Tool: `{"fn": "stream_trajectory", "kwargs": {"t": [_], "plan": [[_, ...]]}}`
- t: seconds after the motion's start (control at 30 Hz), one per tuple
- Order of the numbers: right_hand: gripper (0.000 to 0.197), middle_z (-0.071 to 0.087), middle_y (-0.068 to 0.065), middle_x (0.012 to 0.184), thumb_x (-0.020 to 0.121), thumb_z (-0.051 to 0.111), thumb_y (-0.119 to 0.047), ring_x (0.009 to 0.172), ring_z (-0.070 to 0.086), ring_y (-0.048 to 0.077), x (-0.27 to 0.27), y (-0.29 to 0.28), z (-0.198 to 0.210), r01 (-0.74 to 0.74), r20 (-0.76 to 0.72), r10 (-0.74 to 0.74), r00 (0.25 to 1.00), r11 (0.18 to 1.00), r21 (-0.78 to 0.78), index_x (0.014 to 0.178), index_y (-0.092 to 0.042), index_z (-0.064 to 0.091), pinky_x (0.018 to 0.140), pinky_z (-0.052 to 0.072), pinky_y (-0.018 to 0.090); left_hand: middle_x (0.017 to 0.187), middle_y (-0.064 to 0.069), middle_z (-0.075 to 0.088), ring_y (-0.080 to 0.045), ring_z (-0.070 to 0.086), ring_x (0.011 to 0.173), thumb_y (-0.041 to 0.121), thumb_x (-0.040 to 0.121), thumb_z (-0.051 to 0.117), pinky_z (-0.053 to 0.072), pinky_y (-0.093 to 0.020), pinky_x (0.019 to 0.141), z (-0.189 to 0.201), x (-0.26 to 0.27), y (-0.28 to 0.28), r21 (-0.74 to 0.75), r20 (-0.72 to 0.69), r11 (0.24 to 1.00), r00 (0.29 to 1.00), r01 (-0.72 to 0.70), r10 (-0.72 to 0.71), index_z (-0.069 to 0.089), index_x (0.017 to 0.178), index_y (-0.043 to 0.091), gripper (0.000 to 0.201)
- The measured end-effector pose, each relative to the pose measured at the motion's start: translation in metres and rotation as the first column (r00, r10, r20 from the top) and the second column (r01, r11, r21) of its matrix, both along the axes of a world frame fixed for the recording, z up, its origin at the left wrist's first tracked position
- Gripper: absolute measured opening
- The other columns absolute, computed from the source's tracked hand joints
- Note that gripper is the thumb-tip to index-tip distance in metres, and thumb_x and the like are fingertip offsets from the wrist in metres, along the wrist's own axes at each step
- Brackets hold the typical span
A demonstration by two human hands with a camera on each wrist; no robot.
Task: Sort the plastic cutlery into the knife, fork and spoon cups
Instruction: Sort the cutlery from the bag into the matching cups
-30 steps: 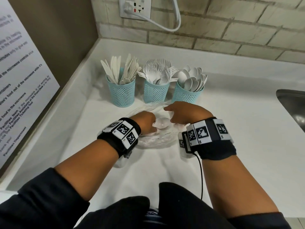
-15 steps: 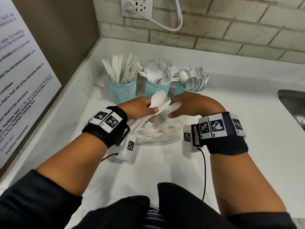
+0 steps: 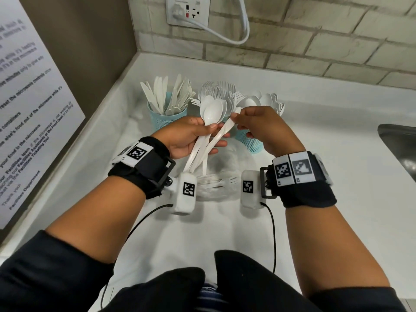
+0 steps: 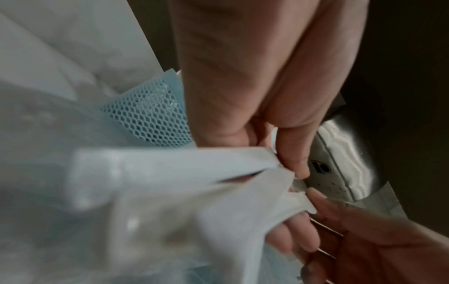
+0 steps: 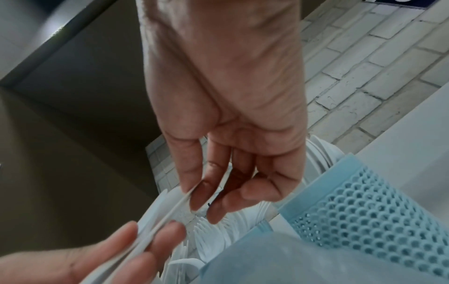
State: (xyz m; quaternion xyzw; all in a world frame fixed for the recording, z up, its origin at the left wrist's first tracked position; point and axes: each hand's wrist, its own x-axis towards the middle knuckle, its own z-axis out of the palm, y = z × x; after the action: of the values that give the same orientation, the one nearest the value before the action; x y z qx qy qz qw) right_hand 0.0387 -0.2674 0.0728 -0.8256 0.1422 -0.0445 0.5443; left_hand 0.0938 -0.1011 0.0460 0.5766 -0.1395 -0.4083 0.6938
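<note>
A bunch of white plastic spoons (image 3: 210, 113) is gripped in the left hand (image 3: 182, 138), raised above the white surface (image 3: 315, 176), the bowls fanned upward and the handles running down past the palm toward the wrist. The fingers of that hand are curled round the handles. One utensil (image 3: 225, 129) from the bunch, lying slantwise with its upper end to the right, is pinched at that end between the thumb and fingertips of the right hand (image 3: 258, 124); its head is covered by the fingers, so its kind cannot be told. In the right wrist view the thin white edge of this piece is seen nipped between thumb and forefinger, while the other fingers are loosely bent.

Behind the hands, three teal mesh cups are stood in a row near the back of the surface: the knife cup (image 3: 166, 118) at the left, the fork cup (image 3: 231, 131) in the middle, largely hidden by the held spoons, and the spoon cup (image 3: 252, 143) at the right, partly hidden by the right hand. Each is filled with white cutlery. Below the hands, a clear plastic bag (image 3: 216, 188) is laid on the surface, with forks (image 3: 218, 180) seen inside it.

A wall socket (image 3: 188, 11) with a white cable is fixed to the brick wall, and the edge of a steel sink (image 3: 398, 143) is seen at the right.
</note>
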Motion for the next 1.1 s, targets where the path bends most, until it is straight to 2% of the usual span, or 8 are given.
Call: {"fn": "stream_trajectory", "kwargs": {"t": [0.13, 0.27, 0.43, 0.57, 0.67, 0.87, 1.0, 1.1], "plan": [[0.019, 0.056, 0.002, 0.067, 0.090, 0.060, -0.021, 0.053, 0.052, 0.003, 0.001, -0.002, -0.004, 0.000, -0.006, 0.000, 1.000, 1.000, -0.013, 0.072, -0.017, 0.062, 0.044, 0.036, 0.009, 0.092, -0.006, 0.070, -0.018, 0.072, 0.075, 0.011, 0.097, 0.041, 0.058, -0.031, 0.069, -0.003, 0.000, -0.001, -0.020, -0.062, 0.998, 0.996, -0.065, 0.063, 0.060, 0.097, 0.008, 0.019], [0.006, 0.057, 0.005, 0.067, 0.090, 0.058, -0.009, 0.044, 0.055, -0.001, 0.002, 0.000, -0.007, 0.001, 0.015, -0.003, 1.000, 0.992, 0.129, 0.089, -0.004, 0.062, 0.046, 0.044, 0.011, 0.081, -0.007, 0.074, -0.019, 0.072, 0.071, 0.016, 0.099, 0.038, 0.058, -0.029, 0.068, -0.005, -0.004, -0.002, -0.011, -0.083, 0.998, 0.994, -0.066, 0.065, 0.060, 0.098, 0.007, 0.024], [0.005, 0.057, 0.007, 0.068, 0.089, 0.057, 0.000, 0.044, 0.057, 0.002, 0.003, 0.003, -0.009, -0.026, 0.005, 0.026, 1.000, 0.976, 0.217, 0.088, -0.005, 0.057, 0.047, 0.049, 0.013, 0.079, -0.007, 0.074, -0.018, 0.072, 0.068, 0.024, 0.100, 0.037, 0.058, -0.027, 0.063, -0.007, -0.010, -0.005, 0.048, -0.035, 0.999, 0.999, -0.026, 0.027, 0.058, 0.106, 0.012, 0.025], [0.011, 0.058, 0.002, 0.074, 0.095, 0.050, -0.018, 0.055, 0.055, 0.009, 0.006, 0.003, -0.011, -0.015, -0.070, 0.022, 0.997, 0.995, 0.097, 0.086, -0.017, 0.054, 0.048, 0.043, 0.017, 0.070, -0.002, 0.073, -0.012, 0.070, 0.061, 0.023, 0.100, 0.039, 0.057, -0.022, 0.057, -0.009, -0.014, -0.009, 0.119, 0.042, 0.990, 0.997, -0.074, 0.070, 0.054, 0.100, 0.016, 0.017], [0.029, 0.057, 0.003, 0.079, 0.095, 0.048, -0.036, 0.062, 0.053, 0.009, 0.007, 0.002, -0.015, -0.022, -0.059, 0.024, 0.998, 0.999, 0.032, 0.095, -0.009, 0.060, 0.056, 0.041, 0.020, 0.069, 0.000, 0.073, -0.011, 0.069, 0.060, 0.023, 0.100, 0.040, 0.055, -0.022, 0.059, -0.008, -0.017, -0.011, 0.147, 0.070, 0.987, 0.996, -0.071, 0.062, 0.054, 0.098, 0.017, 0.015], [0.019, 0.062, 0.008, 0.080, 0.092, 0.057, -0.018, 0.061, 0.055, 0.008, 0.007, -0.003, -0.021, 0.014, 0.011, -0.013, 1.000, 0.999, -0.052, 0.096, 0.000, 0.064, 0.055, 0.040, 0.019, 0.067, 0.000, 0.072, -0.011, 0.068, 0.057, 0.027, 0.100, 0.039, 0.055, -0.022, 0.058, -0.007, -0.019, -0.012, 0.181, 0.081, 0.982, 0.996, -0.051, 0.036, 0.054, 0.097, 0.019, 0.018], [0.026, 0.058, 0.002, 0.073, 0.098, 0.044, -0.030, 0.065, 0.055, 0.011, 0.006, 0.001, -0.017, -0.011, -0.009, 0.011, 1.000, 1.000, 0.023, 0.092, -0.009, 0.059, 0.061, 0.043, 0.022, 0.070, -0.004, 0.067, -0.010, 0.064, 0.051, 0.026, 0.100, 0.039, 0.054, -0.020, 0.053, -0.007, -0.020, -0.013, 0.196, 0.095, 0.979, 0.995, -0.049, 0.030, 0.054, 0.092, 0.017, 0.019], [0.023, 0.060, -0.001, 0.077, 0.095, 0.050, -0.034, 0.067, 0.058, 0.007, 0.003, 0.005, -0.015, -0.150, -0.024, 0.150, 0.988, 0.989, 0.011, 0.096, -0.013, 0.060, 0.060, 0.046, 0.016, 0.073, -0.004, 0.062, -0.010, 0.062, 0.052, 0.026, 0.100, 0.038, 0.053, -0.022, 0.055, -0.008, -0.020, -0.015, 0.203, 0.110, 0.979, 0.994, -0.013, -0.009, 0.055, 0.094, 0.017, 0.020]]}}
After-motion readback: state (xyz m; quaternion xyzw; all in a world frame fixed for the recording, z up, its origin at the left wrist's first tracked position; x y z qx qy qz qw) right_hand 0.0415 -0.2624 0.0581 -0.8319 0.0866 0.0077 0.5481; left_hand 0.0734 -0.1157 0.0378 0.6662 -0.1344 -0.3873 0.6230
